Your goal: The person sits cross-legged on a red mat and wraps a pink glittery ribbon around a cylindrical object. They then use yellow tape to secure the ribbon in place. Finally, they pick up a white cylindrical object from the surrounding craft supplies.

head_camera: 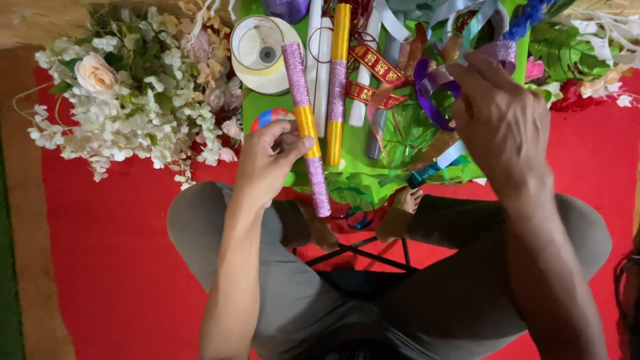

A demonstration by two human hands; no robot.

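Observation:
My left hand grips a long stick wrapped in pink glitter and gold bands, holding it at its gold middle so it slants up to the left. A second stick in the same colours lies just right of it on green paper. My right hand reaches into a tangle of ribbons, fingers closed around a purple ribbon loop. I sit cross-legged in grey trousers, with my bare feet below the green paper.
A bunch of white artificial flowers with a peach rose lies at the left on the red carpet. A white ribbon spool and white tubes sit at the top. Green leaves and red flowers crowd the top right.

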